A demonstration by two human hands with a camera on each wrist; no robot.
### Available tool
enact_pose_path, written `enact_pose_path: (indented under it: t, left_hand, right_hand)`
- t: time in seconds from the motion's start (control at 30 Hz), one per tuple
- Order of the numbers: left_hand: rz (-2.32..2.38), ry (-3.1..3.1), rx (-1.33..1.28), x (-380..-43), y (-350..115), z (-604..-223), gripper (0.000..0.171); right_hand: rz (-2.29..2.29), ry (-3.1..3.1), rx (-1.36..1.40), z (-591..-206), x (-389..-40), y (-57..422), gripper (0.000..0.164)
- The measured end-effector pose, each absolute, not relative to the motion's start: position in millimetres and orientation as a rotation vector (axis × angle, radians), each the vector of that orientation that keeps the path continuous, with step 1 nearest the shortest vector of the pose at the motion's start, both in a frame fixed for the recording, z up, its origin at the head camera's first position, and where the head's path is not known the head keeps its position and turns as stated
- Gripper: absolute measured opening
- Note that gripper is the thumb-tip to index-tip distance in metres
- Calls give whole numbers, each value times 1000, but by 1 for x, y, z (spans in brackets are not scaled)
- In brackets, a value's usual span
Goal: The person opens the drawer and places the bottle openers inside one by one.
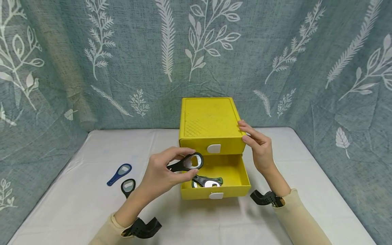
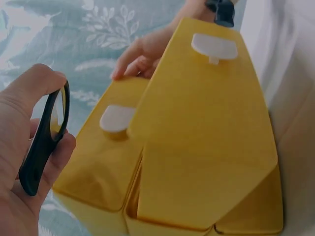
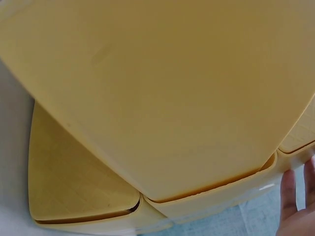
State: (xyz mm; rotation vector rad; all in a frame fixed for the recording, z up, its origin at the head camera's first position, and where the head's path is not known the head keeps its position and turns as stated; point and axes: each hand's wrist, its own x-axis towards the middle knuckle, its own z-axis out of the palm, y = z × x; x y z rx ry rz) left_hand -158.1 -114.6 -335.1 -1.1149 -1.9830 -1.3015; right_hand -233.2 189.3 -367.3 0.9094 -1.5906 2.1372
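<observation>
Thumb and fingers of my left hand (image 1: 166, 170) pinch a black bottle opener (image 1: 180, 165), its metal-lined ring facing right. It is held up over the left side of a pulled-out drawer (image 1: 235, 170) of a yellow drawer box (image 1: 211, 117). Inside that drawer lie bottle openers (image 1: 208, 182), one with a dark green handle, partly hidden behind the drawer front. My right hand (image 1: 260, 149) touches the box at its top right edge, fingertips on the corner. In the left wrist view the black opener (image 2: 44, 142) stands edge-on between thumb and fingers, left of the drawer.
On the white table (image 1: 76, 207), left of my left arm, lie a blue bottle opener (image 1: 119, 174) and a black one (image 1: 128, 185) partly covered by the forearm. White tab handles (image 1: 213, 148) mark the drawer fronts. A patterned curtain (image 1: 137, 51) hangs behind.
</observation>
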Motion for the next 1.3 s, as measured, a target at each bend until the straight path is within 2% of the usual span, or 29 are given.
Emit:
enact_pose_path:
  t: [0.47, 1.3]
  left_hand:
    - [-1286, -2016, -1281, -167, -87, -342, 41]
    - [-1247, -2053, -1258, -173, -77, -348, 45]
  right_hand:
    - [2154, -1576, 927, -367, -234, 188, 29]
    - [2154, -1571, 930, -368, -234, 191, 29]
